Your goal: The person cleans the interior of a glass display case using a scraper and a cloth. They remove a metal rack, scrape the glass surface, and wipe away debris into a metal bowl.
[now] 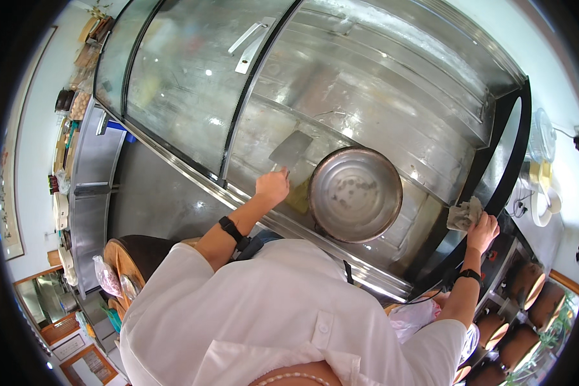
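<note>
My left hand (273,187) grips the handle of a wide, flat metal scraper (291,148), its blade pointing away from me over the floor of a glass-and-steel display case (328,87). Just right of it, a round metal basin (357,193) with a browned rim sits inside the case, holding no visible contents apart from dark spots on its bottom. At the case's right end, my right hand (482,232) holds a crumpled grey cloth (465,215) against or close to the dark-framed side panel (494,164); contact is hard to judge.
A fogged glass door (188,72) with a white handle covers the case's left part. Its metal front edge (309,246) runs before my body. A round wooden block (120,260) stands at left, near a steel counter (91,193). Several brown pots (521,345) are at lower right.
</note>
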`<control>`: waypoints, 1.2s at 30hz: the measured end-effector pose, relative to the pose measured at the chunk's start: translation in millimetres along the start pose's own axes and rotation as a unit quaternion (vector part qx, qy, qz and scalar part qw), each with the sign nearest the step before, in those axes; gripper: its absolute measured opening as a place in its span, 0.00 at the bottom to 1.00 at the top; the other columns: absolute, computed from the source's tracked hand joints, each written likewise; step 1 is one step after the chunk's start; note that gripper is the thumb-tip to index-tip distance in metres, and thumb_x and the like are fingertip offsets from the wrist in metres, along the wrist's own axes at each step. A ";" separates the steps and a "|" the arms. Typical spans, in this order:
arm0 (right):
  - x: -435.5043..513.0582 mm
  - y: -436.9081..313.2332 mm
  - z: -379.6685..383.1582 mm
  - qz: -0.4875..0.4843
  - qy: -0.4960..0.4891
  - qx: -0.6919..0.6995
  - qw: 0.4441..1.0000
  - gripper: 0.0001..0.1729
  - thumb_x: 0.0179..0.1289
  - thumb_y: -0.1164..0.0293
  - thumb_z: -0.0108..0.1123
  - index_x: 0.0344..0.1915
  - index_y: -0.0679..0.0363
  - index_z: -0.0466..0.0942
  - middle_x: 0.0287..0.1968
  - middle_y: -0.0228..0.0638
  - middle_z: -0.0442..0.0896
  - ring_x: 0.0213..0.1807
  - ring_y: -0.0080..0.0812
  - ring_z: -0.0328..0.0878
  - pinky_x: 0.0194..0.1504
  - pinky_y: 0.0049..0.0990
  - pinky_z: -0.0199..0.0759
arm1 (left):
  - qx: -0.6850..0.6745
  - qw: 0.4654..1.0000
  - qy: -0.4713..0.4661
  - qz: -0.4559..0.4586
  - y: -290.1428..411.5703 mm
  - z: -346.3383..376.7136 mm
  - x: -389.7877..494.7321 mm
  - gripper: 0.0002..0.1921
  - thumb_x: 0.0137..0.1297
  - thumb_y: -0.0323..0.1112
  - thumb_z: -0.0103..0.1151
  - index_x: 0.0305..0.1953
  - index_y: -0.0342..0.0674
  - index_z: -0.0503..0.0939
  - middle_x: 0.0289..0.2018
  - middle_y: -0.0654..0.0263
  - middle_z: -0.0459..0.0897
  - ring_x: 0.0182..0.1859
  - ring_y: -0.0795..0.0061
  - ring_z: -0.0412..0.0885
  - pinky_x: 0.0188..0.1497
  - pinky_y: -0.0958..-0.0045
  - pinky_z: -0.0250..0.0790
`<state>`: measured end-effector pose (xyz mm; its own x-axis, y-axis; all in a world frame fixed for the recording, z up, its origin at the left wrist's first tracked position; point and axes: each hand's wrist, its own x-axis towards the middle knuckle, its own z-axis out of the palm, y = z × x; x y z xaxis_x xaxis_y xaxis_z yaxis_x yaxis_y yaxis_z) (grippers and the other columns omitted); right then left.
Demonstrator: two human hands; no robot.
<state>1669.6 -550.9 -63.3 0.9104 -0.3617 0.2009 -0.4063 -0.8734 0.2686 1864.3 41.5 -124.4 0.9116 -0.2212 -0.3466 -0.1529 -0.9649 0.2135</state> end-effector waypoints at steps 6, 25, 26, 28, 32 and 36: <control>-1.0 -0.3 0.9 -0.003 0.053 0.015 0.998 0.24 0.45 0.73 0.63 0.46 0.57 0.73 0.46 0.36 0.77 0.59 0.40 0.68 0.60 0.46 0.57 | -0.046 0.999 0.000 -0.007 -17.4 -24.3 -21.3 0.13 0.63 0.42 0.54 0.46 0.46 0.78 0.32 0.54 0.84 0.37 0.49 0.82 0.39 0.51 0.73; 0.7 -1.5 -0.5 0.001 0.046 0.032 0.998 0.22 0.43 0.74 0.61 0.44 0.59 0.73 0.43 0.36 0.77 0.57 0.41 0.68 0.62 0.49 0.54 | -0.136 0.967 0.212 0.028 62.9 -126.6 214.8 0.20 0.63 0.45 0.56 0.54 0.49 0.80 0.40 0.55 0.85 0.44 0.52 0.83 0.46 0.57 0.75; 0.8 -1.7 -1.0 0.007 0.053 0.037 0.998 0.22 0.43 0.74 0.61 0.44 0.59 0.74 0.43 0.37 0.77 0.57 0.41 0.68 0.63 0.50 0.53 | -0.127 0.970 0.205 0.025 63.5 -127.9 223.0 0.19 0.63 0.44 0.56 0.54 0.49 0.80 0.40 0.56 0.85 0.44 0.52 0.83 0.46 0.57 0.75; 1.1 -1.8 -1.5 0.004 0.063 0.042 0.997 0.22 0.43 0.74 0.61 0.43 0.60 0.74 0.43 0.37 0.77 0.57 0.41 0.68 0.63 0.50 0.53 | -0.110 0.974 0.199 0.017 64.5 -130.2 235.6 0.18 0.63 0.44 0.56 0.53 0.51 0.81 0.40 0.57 0.86 0.44 0.52 0.83 0.45 0.57 0.75; 1.3 -0.3 -0.3 0.007 0.065 0.058 0.996 0.21 0.44 0.74 0.61 0.43 0.61 0.74 0.42 0.39 0.77 0.56 0.42 0.69 0.65 0.51 0.51 | -0.062 0.984 0.167 -0.010 71.8 -133.2 262.6 0.16 0.64 0.43 0.54 0.51 0.51 0.80 0.39 0.57 0.85 0.43 0.52 0.83 0.44 0.54 0.75; 1.4 1.1 -0.2 -0.005 0.040 0.051 0.998 0.24 0.44 0.74 0.61 0.46 0.61 0.73 0.43 0.39 0.77 0.57 0.41 0.69 0.64 0.51 0.53 | -0.050 0.986 0.161 -0.007 52.8 -128.9 271.5 0.14 0.64 0.44 0.54 0.47 0.50 0.80 0.39 0.57 0.85 0.43 0.52 0.83 0.43 0.54 0.75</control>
<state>1670.4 -552.3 -62.6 0.9034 -0.3287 0.2752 -0.3830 -0.9073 0.1737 2152.9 -51.2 -89.5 0.9897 -0.1355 -0.0462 -0.1151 -0.9451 0.3059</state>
